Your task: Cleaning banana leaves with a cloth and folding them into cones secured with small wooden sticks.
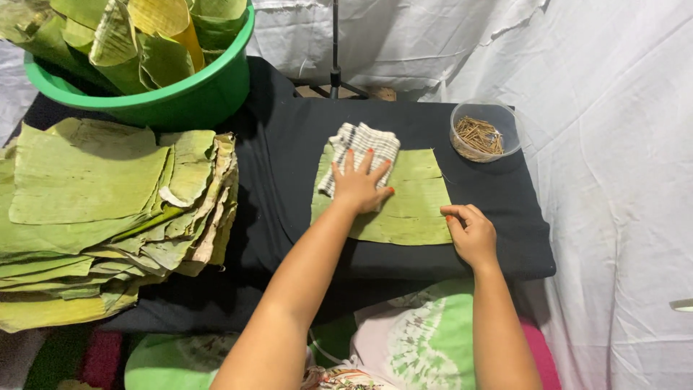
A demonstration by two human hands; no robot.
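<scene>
A green banana leaf piece (pixel 411 198) lies flat on the black-covered table (pixel 289 144). My left hand (pixel 361 182) presses a striped white cloth (pixel 364 144) onto the leaf's upper left part, fingers spread. My right hand (pixel 471 231) rests curled at the leaf's lower right corner, its fingertips on the leaf's edge.
A tall stack of banana leaves (pixel 108 217) sits on the left of the table. Behind it stands a green tub (pixel 173 94) filled with rolled leaves. A clear bowl of small wooden sticks (pixel 482 133) is at the back right. White sheets hang around.
</scene>
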